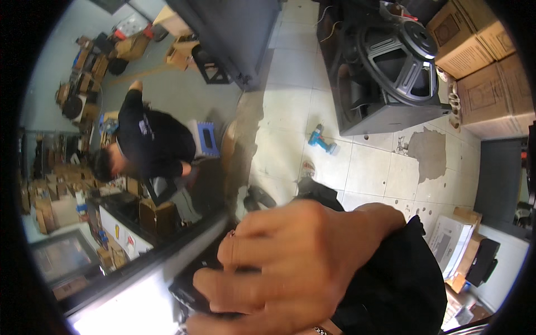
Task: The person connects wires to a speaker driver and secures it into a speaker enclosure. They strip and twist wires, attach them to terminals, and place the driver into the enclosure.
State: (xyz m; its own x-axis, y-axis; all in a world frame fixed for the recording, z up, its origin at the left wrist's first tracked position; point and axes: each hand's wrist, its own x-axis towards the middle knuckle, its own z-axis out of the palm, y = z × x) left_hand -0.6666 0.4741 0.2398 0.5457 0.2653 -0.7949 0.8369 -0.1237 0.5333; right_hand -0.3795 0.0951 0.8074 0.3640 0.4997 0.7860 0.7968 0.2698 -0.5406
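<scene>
My right hand [290, 257] fills the lower middle, reaching leftward from a black sleeve. Its back faces up and its fingers are curled, slightly blurred by motion. A dark object [187, 287] shows beneath and beside the fingertips; its kind is unclear, as is whatever lies inside the grip. At the lower edge, a bit of wrist with a metal bracelet [320, 331] appears below this hand. It may belong to my left hand, whose fingers are hidden. Beyond the hand, a teal cordless drill [318, 139] lies on the tiled floor, touched by neither hand.
A large loudspeaker driver [405, 61] rests on a black speaker cabinet [385, 117]. Cardboard boxes [486, 95] stand at the far right. Leftward, another person [153, 139] in black bends near a blue-and-white stool [207, 139]. A bright panel [128, 307] borders the lower left.
</scene>
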